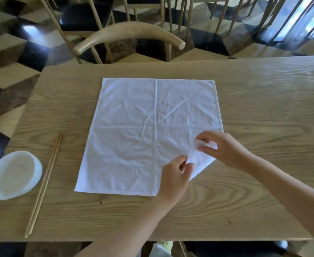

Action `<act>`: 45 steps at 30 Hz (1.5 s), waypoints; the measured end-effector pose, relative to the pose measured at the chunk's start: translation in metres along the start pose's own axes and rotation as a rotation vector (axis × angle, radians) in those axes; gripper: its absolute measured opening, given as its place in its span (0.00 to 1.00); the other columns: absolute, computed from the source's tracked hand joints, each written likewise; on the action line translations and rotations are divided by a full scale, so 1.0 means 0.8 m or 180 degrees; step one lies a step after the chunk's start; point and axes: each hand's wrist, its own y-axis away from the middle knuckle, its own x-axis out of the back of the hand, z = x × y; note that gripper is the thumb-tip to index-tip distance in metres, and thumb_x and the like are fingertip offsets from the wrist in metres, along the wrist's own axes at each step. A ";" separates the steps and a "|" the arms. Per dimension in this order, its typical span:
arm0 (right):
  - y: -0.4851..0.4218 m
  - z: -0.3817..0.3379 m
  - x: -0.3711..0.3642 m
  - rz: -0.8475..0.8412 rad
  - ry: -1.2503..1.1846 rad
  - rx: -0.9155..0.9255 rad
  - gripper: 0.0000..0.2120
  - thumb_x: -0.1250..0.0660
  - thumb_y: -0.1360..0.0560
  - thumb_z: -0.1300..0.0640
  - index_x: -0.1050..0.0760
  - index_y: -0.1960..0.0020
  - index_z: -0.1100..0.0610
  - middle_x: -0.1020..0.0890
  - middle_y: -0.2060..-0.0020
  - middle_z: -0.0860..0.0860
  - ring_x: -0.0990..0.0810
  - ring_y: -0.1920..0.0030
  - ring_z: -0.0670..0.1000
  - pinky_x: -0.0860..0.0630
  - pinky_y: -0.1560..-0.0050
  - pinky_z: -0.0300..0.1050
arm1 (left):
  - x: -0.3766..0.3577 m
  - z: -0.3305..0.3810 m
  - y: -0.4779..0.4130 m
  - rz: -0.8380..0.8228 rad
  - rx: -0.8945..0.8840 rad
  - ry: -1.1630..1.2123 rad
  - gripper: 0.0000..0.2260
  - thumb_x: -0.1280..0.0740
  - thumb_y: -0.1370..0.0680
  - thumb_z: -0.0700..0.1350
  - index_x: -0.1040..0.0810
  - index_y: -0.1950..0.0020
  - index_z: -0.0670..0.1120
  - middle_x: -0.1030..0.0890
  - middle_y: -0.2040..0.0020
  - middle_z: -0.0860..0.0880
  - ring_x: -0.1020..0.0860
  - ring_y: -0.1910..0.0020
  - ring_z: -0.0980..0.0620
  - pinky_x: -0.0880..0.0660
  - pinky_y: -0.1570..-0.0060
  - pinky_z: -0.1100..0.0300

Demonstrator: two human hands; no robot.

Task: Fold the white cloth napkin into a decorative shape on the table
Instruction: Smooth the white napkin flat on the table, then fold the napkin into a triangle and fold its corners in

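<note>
A white cloth napkin (143, 130) lies spread nearly flat on the wooden table (263, 108), creased along its middle lines and one diagonal. Its near right corner is lifted and turned inward over the cloth. My left hand (174, 179) pinches the lower part of that turned corner between thumb and fingers. My right hand (224, 147) pinches the tip of the same corner just above and to the right. The other three corners rest flat on the table.
A white bowl (13, 175) sits at the near left of the table, with a pair of wooden chopsticks (45, 182) lying beside it. A wooden chair (128, 36) stands at the table's far edge, with more chairs behind it.
</note>
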 end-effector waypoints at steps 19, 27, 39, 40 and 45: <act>-0.410 -0.142 -0.128 0.0600 -0.0129 -0.0033 0.08 0.35 0.27 0.59 0.19 0.53 0.61 0.17 0.57 0.54 0.22 0.55 0.51 0.30 0.59 0.42 | 0.250 -0.109 -0.151 0.0957 0.1215 0.1329 0.09 0.32 0.27 0.36 0.21 0.59 0.51 0.20 0.66 0.52 0.23 0.68 0.60 0.30 0.70 0.72; -0.468 -0.144 -0.165 0.0849 0.0115 -0.0209 0.08 0.33 0.28 0.54 0.19 0.59 0.57 0.17 0.60 0.51 0.22 0.53 0.55 0.26 0.49 0.53 | 0.273 -0.134 -0.156 0.1028 0.1115 0.0876 0.13 0.30 0.29 0.36 0.23 0.56 0.55 0.20 0.65 0.55 0.23 0.67 0.63 0.27 0.62 0.67; -0.458 -0.141 -0.176 0.1070 0.0981 -0.0105 0.14 0.36 0.26 0.52 0.27 0.44 0.58 0.24 0.45 0.54 0.31 0.43 0.56 0.37 0.43 0.50 | 0.271 -0.143 -0.119 0.1107 0.0979 0.0446 0.13 0.31 0.29 0.37 0.23 0.52 0.54 0.18 0.61 0.54 0.21 0.62 0.60 0.24 0.62 0.66; -0.450 -0.146 -0.176 0.1005 0.1091 -0.0037 0.16 0.36 0.25 0.52 0.28 0.41 0.58 0.25 0.43 0.54 0.31 0.41 0.56 0.37 0.41 0.50 | 0.272 -0.144 -0.112 0.1090 0.0991 0.0467 0.13 0.31 0.29 0.37 0.22 0.51 0.52 0.18 0.60 0.54 0.21 0.62 0.60 0.25 0.62 0.67; -0.356 -0.172 -0.192 0.0497 0.0804 0.0993 0.15 0.37 0.25 0.57 0.26 0.40 0.59 0.21 0.42 0.55 0.27 0.39 0.58 0.34 0.39 0.52 | 0.277 -0.157 -0.053 0.1127 0.1186 0.0696 0.15 0.31 0.28 0.36 0.24 0.50 0.56 0.18 0.58 0.55 0.20 0.59 0.60 0.25 0.58 0.69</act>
